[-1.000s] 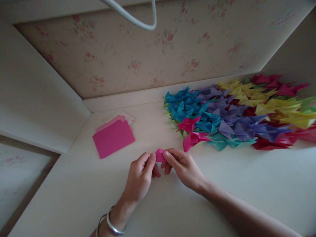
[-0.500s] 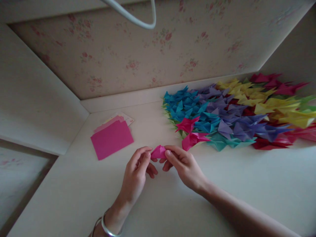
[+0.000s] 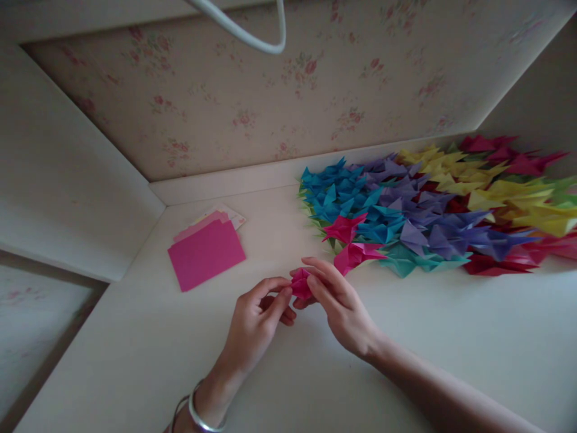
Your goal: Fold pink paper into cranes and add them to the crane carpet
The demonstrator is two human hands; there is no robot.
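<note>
Between my two hands, above the white table, is a small folded pink origami paper [image 3: 301,284]. My left hand [image 3: 259,316] pinches its left end between thumb and forefinger. Around its right side curve the fingers of my right hand [image 3: 340,304], with the thumb against the paper and the forefinger raised along the back. Part of the folded paper is hidden by the fingers. Just beyond my right hand lie two finished pink origami cranes [image 3: 356,255], beside a big group of folded cranes in blue [image 3: 342,186], purple [image 3: 415,204], yellow and red.
A stack of pink paper sheets [image 3: 207,255] lies on the white table [image 3: 148,355] at the left. A white cable [image 3: 252,39] hangs at the top, before the floral wallpaper [image 3: 243,120]. White panels [image 3: 67,162] bound the table on the left.
The folded paper has moved slightly right and been turned, showing a different face. My left hand has followed it to the right; my right fingers have spread and lifted a little.
</note>
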